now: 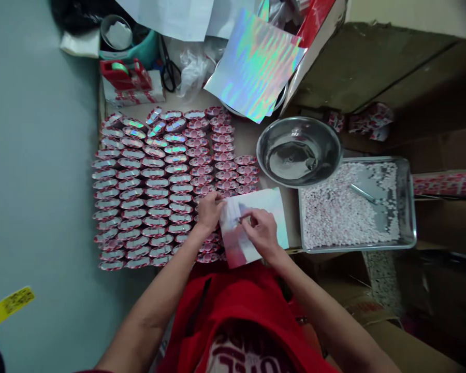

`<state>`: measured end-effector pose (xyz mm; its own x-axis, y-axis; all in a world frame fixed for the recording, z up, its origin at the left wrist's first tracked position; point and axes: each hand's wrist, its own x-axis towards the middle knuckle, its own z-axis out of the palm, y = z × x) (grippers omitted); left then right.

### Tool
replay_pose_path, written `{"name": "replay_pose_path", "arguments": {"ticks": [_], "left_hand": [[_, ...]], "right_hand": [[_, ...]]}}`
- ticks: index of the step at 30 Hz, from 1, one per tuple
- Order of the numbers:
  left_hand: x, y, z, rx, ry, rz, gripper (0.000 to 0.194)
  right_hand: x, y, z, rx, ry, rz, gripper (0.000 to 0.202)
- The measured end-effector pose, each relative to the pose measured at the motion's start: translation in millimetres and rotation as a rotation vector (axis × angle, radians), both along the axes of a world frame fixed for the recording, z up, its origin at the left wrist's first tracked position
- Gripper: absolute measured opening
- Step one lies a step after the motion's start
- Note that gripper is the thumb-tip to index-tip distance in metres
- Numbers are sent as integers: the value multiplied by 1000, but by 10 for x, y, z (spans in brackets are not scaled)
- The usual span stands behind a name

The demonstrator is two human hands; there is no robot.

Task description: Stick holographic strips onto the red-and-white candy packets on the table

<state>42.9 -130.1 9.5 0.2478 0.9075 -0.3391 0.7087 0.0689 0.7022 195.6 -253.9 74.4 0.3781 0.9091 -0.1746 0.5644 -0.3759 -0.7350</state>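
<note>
A shiny, silvery sheet [277,207] lies near the table's front edge, below the steel bowl, with pale strips along its left part. My left hand [210,211] is at the sheet's upper left corner, its fingers pinched together on the edge. Over the middle of the sheet, my right hand [259,228] has thumb and fingers closed at the strips; what is between them is too small to make out. To the left stand many small red-and-white packets [155,202] in close columns, many with pale tops, others with pink patterned tops.
A steel bowl [300,178] overlaps a metal tray [412,228] of small pale pieces with a metal tool [363,193]. Behind are iridescent sheets [256,62], scissors [170,70], a red tape dispenser [118,77] and a teal container [149,52]. Cardboard boxes [334,72] stand right.
</note>
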Motion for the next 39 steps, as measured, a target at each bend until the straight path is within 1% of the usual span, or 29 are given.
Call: {"name": "replay_pose_path", "arguments": {"ticks": [1, 2, 3, 4, 5, 7, 8, 9, 11, 14, 18, 21, 24, 27, 30, 33, 36, 39], "left_hand": [[10, -7, 31, 42, -38, 41, 11], [22, -5, 58, 48, -104, 100, 13], [36, 8, 83, -1, -204, 167, 18], [52, 34, 106, -111, -331, 236, 27], [68, 71, 125, -265, -472, 300, 40], [92, 174, 153, -591, -719, 391, 63], [98, 232, 161, -712, -796, 425, 70], [99, 290, 163, -785, -837, 459, 72], [90, 393, 153, -821, -861, 492, 66], [65, 501, 120, -751, -850, 488, 56], [43, 639, 94, -642, -817, 485, 55], [37, 836, 73, -610, -788, 495, 54], [32, 1160, 30, -525, -755, 518, 45], [16, 1605, -20, -371, -657, 528, 28], [4, 2108, -52, -137, -415, 479, 14], [30, 2538, -61, 56, -165, 405, 9], [86, 2788, -91, 126, -22, 345, 12], [123, 2874, -164, 187, 62, 290, 14]], "right_hand": [[19, 68, 70, -17, 138, -100, 9], [41, 150, 122, -30, 281, -186, 15], [65, 245, 155, -39, 416, -251, 21], [90, 348, 171, -42, 532, -291, 27], [115, 457, 170, -43, 626, -312, 33], [157, 675, 127, -55, 750, -337, 40], [173, 776, 92, -70, 786, -347, 43], [185, 869, 53, -88, 815, -355, 44], [197, 1023, -28, -123, 869, -362, 45], [200, 1183, -128, -154, 872, -352, 45], [194, 1374, -219, -132, 745, -325, 44], [182, 1618, -285, -123, 689, -327, 47], [158, 1988, -360, -87, 638, -324, 49], [119, 2446, -448, -27, 522, -288, 46], [73, 2942, -537, -43, 333, -250, 35], [44, 3396, -596, -153, 106, -226, 26], [40, 3718, -633, -252, -75, -204, 22], [45, 3879, -680, -289, -171, -152, 19]]}}
